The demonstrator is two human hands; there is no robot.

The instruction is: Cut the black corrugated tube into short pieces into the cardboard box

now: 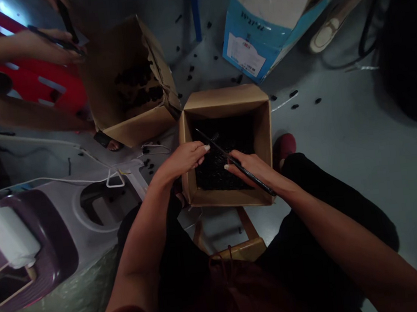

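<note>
The right hand (252, 168) is closed around a thin black rod (245, 169) that slants across the top of a cardboard box (225, 98), its tip over the small black pieces (219, 167) heaped inside. The left hand (181, 161) is curled just beside the rod above the same box, and whether it holds anything cannot be told. Loose black pieces (294, 100) lie on the grey floor (343, 161) just beyond the box, while a co-worker's hand (46, 48) grips a similar black rod (55, 41) near a second cardboard box (135, 134).

Blue carton (238, 29), perhaps handwritten numerals, white label (245, 53) unreadable
</note>
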